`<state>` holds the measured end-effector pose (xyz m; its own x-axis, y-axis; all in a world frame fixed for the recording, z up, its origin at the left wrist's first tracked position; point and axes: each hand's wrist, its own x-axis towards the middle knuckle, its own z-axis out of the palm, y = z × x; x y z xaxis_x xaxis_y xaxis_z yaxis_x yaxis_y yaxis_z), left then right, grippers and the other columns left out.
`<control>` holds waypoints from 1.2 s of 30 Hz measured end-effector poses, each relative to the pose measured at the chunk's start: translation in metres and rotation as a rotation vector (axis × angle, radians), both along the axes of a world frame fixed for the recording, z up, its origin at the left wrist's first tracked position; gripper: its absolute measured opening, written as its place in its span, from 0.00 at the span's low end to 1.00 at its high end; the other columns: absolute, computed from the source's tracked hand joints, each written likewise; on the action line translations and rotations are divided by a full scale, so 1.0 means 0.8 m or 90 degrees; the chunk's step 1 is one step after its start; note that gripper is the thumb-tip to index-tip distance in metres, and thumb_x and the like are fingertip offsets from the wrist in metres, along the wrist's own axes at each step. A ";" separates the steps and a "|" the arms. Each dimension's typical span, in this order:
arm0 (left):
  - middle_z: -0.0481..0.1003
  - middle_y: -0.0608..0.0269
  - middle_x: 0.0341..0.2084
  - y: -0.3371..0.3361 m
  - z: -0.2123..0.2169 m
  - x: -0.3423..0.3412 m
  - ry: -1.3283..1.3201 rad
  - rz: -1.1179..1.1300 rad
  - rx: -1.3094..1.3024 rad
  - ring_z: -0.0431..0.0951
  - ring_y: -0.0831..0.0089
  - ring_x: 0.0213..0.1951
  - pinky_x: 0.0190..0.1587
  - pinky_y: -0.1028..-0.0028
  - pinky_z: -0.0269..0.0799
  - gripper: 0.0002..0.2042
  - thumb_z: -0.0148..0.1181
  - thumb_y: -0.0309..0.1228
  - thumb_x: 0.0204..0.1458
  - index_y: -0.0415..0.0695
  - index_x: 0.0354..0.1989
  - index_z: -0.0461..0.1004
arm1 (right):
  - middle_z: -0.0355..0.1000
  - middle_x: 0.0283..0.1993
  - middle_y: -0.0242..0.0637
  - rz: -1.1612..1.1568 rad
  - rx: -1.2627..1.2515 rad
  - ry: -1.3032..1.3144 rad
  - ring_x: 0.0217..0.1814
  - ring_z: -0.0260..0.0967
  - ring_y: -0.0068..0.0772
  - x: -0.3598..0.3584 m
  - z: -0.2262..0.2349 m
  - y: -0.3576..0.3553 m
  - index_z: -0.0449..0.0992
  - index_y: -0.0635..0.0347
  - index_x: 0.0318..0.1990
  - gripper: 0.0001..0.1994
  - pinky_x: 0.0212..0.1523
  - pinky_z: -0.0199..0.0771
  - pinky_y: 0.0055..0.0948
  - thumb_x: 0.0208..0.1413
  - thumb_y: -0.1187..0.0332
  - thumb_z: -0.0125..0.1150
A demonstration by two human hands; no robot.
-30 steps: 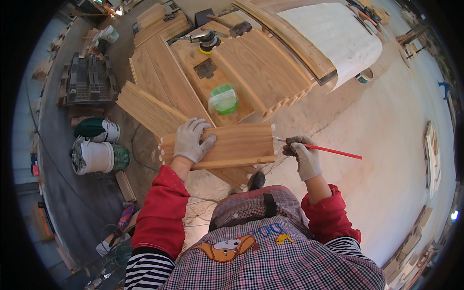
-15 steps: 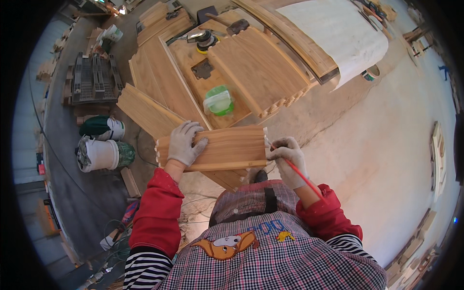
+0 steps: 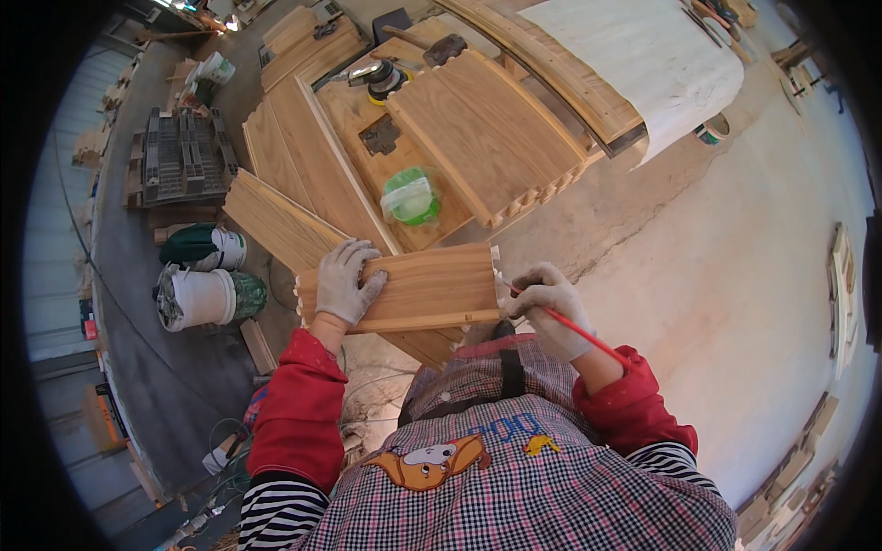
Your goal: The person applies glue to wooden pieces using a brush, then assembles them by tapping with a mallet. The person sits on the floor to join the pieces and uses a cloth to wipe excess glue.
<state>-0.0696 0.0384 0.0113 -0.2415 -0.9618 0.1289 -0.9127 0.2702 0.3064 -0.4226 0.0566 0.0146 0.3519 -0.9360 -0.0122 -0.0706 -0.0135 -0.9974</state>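
Observation:
My left hand (image 3: pixel 349 283), in a pale, stained work glove, grips a wooden board (image 3: pixel 427 286), with the thumb on its face and fingers at its far edge. Toothed joints line both short ends of the board, with whitish stuff on them. In my gloved right hand (image 3: pixel 554 310) is a thin red-handled brush (image 3: pixel 588 335), its fingers closed round the handle. The brush end is at the board's right end; its small tip is hard to make out. Under the held board lies another wooden board (image 3: pixel 276 220), slanting across the stack.
A green-and-white tub (image 3: pixel 411 197) stands on the work surface beyond the board. Stacked joint-ended panels (image 3: pixel 491 129), a sander (image 3: pixel 384 81) and a mallet (image 3: pixel 446 50) are farther back. Buckets (image 3: pixel 202 298) and plastic pallets (image 3: pixel 184 156) stand at left.
The right end of the held board has shifted slightly left and nearer. My right hand has lowered a little along that end with the brush. The left hand keeps its grip.

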 end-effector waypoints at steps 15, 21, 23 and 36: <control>0.75 0.57 0.47 0.002 0.003 0.004 0.005 0.022 0.006 0.69 0.53 0.54 0.58 0.58 0.61 0.17 0.61 0.43 0.45 0.46 0.40 0.76 | 0.66 0.39 0.35 -0.032 0.142 -0.169 0.38 0.66 0.23 0.008 0.024 -0.097 0.75 0.68 0.45 0.11 0.41 0.71 0.24 0.57 0.73 0.53; 0.75 0.58 0.47 0.008 0.007 0.008 0.011 0.039 0.018 0.69 0.56 0.55 0.58 0.59 0.61 0.17 0.62 0.44 0.46 0.47 0.40 0.76 | 0.66 0.29 0.26 0.180 0.196 -0.028 0.30 0.60 0.18 0.102 0.026 -0.181 0.76 0.65 0.45 0.11 0.32 0.65 0.21 0.58 0.69 0.56; 0.75 0.59 0.48 0.000 0.008 0.006 0.013 0.032 0.016 0.69 0.56 0.56 0.58 0.59 0.61 0.17 0.62 0.44 0.46 0.47 0.40 0.76 | 0.69 0.31 0.26 0.254 0.145 0.013 0.31 0.60 0.18 0.125 -0.022 -0.211 0.77 0.63 0.45 0.11 0.33 0.65 0.21 0.57 0.68 0.58; 0.75 0.59 0.48 0.009 0.006 0.009 0.008 0.052 0.013 0.68 0.59 0.57 0.59 0.61 0.60 0.18 0.60 0.48 0.48 0.46 0.39 0.77 | 0.74 0.39 0.45 0.272 -0.267 0.165 0.42 0.72 0.47 0.153 -0.053 -0.224 0.78 0.56 0.44 0.11 0.43 0.72 0.35 0.52 0.71 0.57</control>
<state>-0.0621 0.0455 0.0161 -0.1604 -0.9808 0.1111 -0.9276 0.1883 0.3225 -0.3004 -0.1223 -0.0275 0.7291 -0.6578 0.1888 -0.2098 -0.4775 -0.8532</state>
